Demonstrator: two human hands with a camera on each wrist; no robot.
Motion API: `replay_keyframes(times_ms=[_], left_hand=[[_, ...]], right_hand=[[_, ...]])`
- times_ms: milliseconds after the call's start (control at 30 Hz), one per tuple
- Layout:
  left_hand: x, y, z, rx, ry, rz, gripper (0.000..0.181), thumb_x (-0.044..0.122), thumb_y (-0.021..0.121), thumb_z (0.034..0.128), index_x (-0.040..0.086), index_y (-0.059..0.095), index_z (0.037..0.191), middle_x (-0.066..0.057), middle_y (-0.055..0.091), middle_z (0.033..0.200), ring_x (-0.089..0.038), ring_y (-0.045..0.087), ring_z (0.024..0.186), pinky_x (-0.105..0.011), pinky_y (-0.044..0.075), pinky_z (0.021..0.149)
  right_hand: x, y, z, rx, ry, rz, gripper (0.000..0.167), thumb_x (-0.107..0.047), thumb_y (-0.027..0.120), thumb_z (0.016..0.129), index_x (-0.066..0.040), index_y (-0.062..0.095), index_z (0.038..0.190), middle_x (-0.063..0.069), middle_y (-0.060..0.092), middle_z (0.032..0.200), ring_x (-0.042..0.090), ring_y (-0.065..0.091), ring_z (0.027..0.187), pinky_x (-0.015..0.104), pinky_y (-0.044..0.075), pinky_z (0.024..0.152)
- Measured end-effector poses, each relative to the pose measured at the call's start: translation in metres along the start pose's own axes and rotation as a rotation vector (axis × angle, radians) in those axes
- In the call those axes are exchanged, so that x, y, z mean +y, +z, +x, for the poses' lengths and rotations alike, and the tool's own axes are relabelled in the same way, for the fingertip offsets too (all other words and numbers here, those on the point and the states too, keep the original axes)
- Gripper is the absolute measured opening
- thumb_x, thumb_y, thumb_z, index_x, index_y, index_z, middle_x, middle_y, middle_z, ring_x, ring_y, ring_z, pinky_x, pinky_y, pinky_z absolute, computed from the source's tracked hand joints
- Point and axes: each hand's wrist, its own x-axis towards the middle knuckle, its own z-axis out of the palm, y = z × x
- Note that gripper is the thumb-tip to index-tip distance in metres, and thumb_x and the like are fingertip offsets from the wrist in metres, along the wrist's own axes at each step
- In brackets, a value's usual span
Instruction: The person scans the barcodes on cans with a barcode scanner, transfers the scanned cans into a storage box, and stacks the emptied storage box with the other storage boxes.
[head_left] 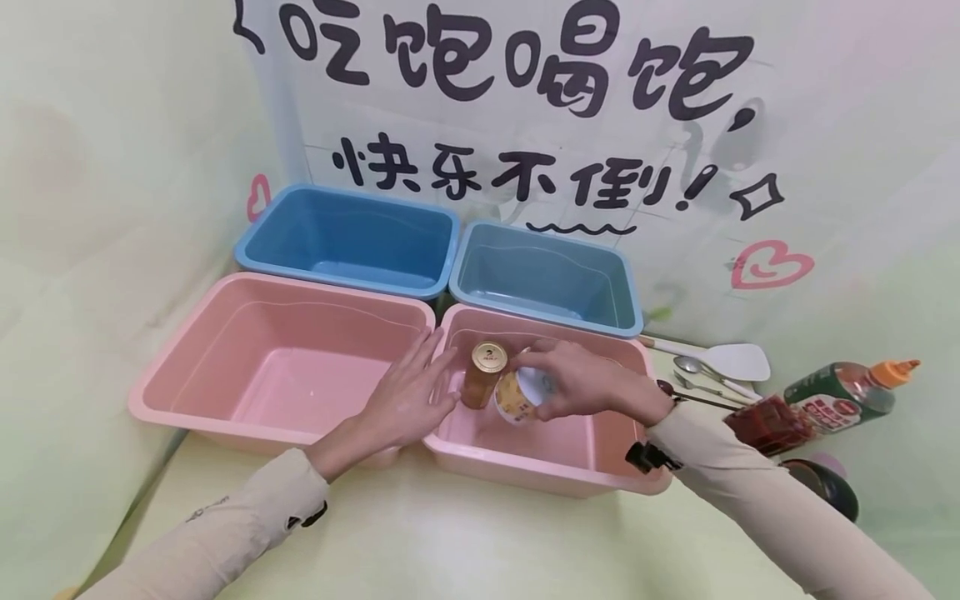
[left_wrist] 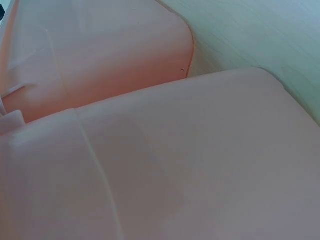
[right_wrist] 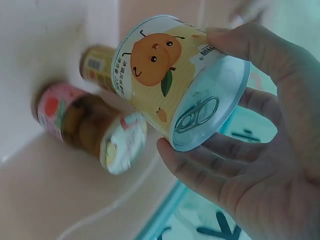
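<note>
My right hand (head_left: 573, 379) grips a pull-tab tin can (right_wrist: 155, 75) with a cartoon orange fruit on its pale yellow label, thumb on one side and fingers on the other. The can is tilted, inside the right pink bin (head_left: 517, 467). Beside it in that bin stands a gold-lidded jar (head_left: 483, 371) with brown contents. In the right wrist view, a jar with a pink label (right_wrist: 95, 125) and a gold-coloured container (right_wrist: 97, 65) lie beyond the can. My left hand (head_left: 405, 387), fingers extended, hovers around the adjoining rims of the two pink bins, holding nothing. The left wrist view misses it.
The left pink bin (head_left: 187, 367) stands alongside. Behind are a dark blue bin (head_left: 352, 204) and a lighter blue bin (head_left: 547, 237). On the right lie a white spatula (head_left: 738, 362) and spoons, near a sauce bottle (head_left: 847, 400), a red container (head_left: 772, 421) and a dark bowl (head_left: 828, 487).
</note>
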Motion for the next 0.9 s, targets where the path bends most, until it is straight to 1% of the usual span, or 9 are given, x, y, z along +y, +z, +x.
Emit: replay_keyframes(times_ms=[133,233,333,400,533,633,733,833,900], left_hand=[[-0.001,-0.001,0.000,0.003,0.002,-0.002,0.066,0.038,0.060,0.0920,0.009,0.045,0.150,-0.014,0.021,0.167,-0.033,0.012,0.156,-0.056,0.022,0.123],[-0.001,-0.001,0.000,-0.001,0.001,-0.005,0.066,0.038,0.060,0.0921,0.010,0.045,0.150,-0.014,0.020,0.167,-0.033,0.011,0.156,-0.056,0.021,0.122],[-0.001,-0.001,0.000,-0.003,0.002,0.000,0.066,0.039,0.059,0.0924,0.010,0.046,0.150,-0.015,0.021,0.167,-0.033,0.012,0.156,-0.056,0.022,0.122],[-0.002,-0.001,0.000,-0.005,0.003,0.004,0.065,0.039,0.059,0.0926,0.010,0.046,0.150,-0.014,0.021,0.167,-0.034,0.013,0.156,-0.056,0.022,0.122],[-0.001,0.001,-0.001,-0.014,0.005,0.010,0.065,0.039,0.059,0.0928,0.010,0.046,0.150,-0.014,0.020,0.167,-0.034,0.013,0.156,-0.055,0.022,0.123],[-0.001,0.002,-0.002,-0.016,0.005,0.009,0.065,0.038,0.059,0.0931,0.010,0.046,0.150,-0.014,0.020,0.167,-0.034,0.012,0.156,-0.055,0.022,0.123],[0.000,0.002,-0.001,-0.024,0.002,0.011,0.064,0.039,0.059,0.0937,0.010,0.046,0.150,-0.015,0.019,0.167,-0.034,0.012,0.156,-0.056,0.022,0.122],[0.000,0.001,0.001,-0.035,-0.005,0.015,0.064,0.039,0.059,0.0941,0.011,0.045,0.150,-0.014,0.018,0.168,-0.034,0.010,0.156,-0.058,0.023,0.121],[0.000,0.000,0.002,-0.040,-0.014,0.016,0.065,0.039,0.060,0.0937,0.011,0.045,0.150,-0.014,0.017,0.168,-0.034,0.010,0.156,-0.059,0.023,0.121]], right_hand=[[0.003,-0.012,-0.012,0.047,0.009,0.001,0.059,-0.020,0.085,0.068,-0.015,0.066,0.124,0.010,0.062,0.130,0.020,0.060,0.093,0.027,0.051,0.070],[0.005,-0.016,-0.021,0.077,0.041,-0.028,0.058,-0.021,0.085,0.068,-0.017,0.066,0.122,0.010,0.062,0.130,0.021,0.059,0.096,0.027,0.050,0.069],[0.005,-0.019,-0.029,0.103,0.077,-0.038,0.057,-0.024,0.086,0.067,-0.019,0.067,0.120,0.006,0.062,0.127,0.019,0.059,0.093,0.026,0.049,0.067],[0.006,-0.020,-0.036,0.121,0.101,-0.030,0.060,-0.026,0.087,0.067,-0.020,0.067,0.123,0.005,0.063,0.125,0.018,0.058,0.091,0.026,0.048,0.066],[0.008,-0.022,-0.052,0.152,0.135,0.001,0.066,-0.024,0.087,0.067,-0.019,0.065,0.130,0.007,0.064,0.123,0.016,0.056,0.086,0.024,0.048,0.064],[0.012,-0.022,-0.063,0.170,0.151,0.002,0.066,-0.020,0.085,0.067,-0.017,0.065,0.129,0.010,0.065,0.117,0.017,0.056,0.083,0.024,0.047,0.061],[0.016,-0.023,-0.072,0.183,0.172,-0.011,0.063,-0.018,0.085,0.066,-0.015,0.065,0.127,0.010,0.064,0.113,0.018,0.056,0.084,0.025,0.047,0.061],[0.018,-0.025,-0.080,0.199,0.198,-0.010,0.062,-0.016,0.085,0.066,-0.014,0.066,0.125,0.011,0.064,0.112,0.020,0.057,0.087,0.026,0.048,0.062],[0.019,-0.025,-0.085,0.206,0.212,0.010,0.062,-0.015,0.086,0.067,-0.014,0.065,0.126,0.010,0.063,0.113,0.019,0.058,0.088,0.025,0.049,0.062]])
